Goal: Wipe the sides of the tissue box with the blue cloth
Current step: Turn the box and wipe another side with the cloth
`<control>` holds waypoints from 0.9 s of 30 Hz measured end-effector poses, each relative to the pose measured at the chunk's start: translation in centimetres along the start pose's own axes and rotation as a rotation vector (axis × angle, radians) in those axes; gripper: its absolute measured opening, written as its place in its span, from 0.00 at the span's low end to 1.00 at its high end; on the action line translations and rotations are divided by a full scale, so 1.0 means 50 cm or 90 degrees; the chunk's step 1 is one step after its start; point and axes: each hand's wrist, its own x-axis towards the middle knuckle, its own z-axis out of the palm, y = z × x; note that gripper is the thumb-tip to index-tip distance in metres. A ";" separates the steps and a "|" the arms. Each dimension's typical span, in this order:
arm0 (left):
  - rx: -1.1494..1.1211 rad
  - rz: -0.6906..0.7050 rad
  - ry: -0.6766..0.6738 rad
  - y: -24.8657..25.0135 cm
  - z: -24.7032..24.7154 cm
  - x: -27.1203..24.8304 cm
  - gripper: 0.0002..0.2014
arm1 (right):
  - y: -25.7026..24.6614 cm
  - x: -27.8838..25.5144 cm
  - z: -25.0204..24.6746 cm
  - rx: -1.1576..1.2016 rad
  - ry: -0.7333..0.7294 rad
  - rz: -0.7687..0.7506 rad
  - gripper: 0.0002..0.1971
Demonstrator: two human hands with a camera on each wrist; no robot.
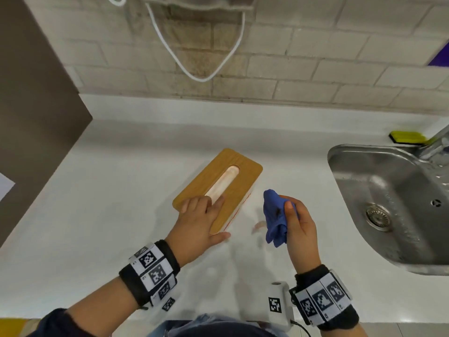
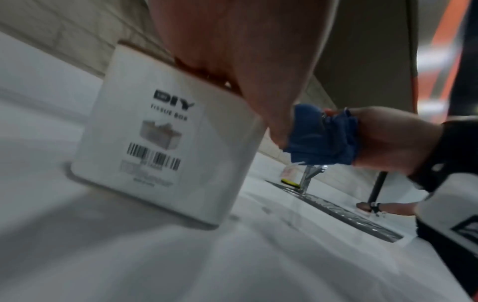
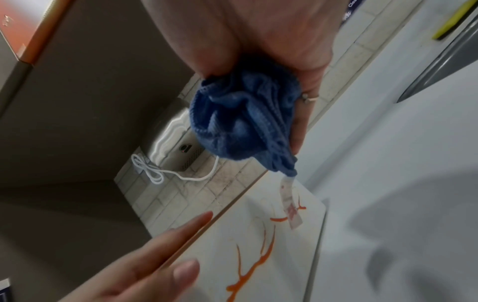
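The tissue box has a wooden lid and white sides and lies at an angle on the white counter. My left hand rests on the near end of its lid with straight fingers, and the thumb lies along the near edge. In the left wrist view the box's labelled end faces the camera. To the right of the box, apart from it, my right hand grips the bunched blue cloth. The right wrist view shows the cloth above the box's long white side, which carries orange streaks.
A steel sink is set into the counter at the right, with a tap and a yellow sponge behind it. A white cord hangs on the tiled wall. A brown panel bounds the left.
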 end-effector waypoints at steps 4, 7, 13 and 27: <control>-0.018 -0.001 0.049 -0.025 0.005 -0.002 0.31 | 0.005 0.008 0.005 0.028 0.005 0.003 0.12; -0.224 -0.039 0.067 -0.073 -0.036 -0.021 0.27 | 0.015 0.021 0.016 0.050 0.051 -0.020 0.12; -0.577 -0.114 0.002 -0.161 -0.077 -0.039 0.19 | 0.048 0.070 0.113 -0.080 -0.007 -0.170 0.17; -0.616 -0.112 0.045 -0.166 -0.055 -0.056 0.20 | 0.064 0.044 0.237 -0.167 -0.037 -0.197 0.17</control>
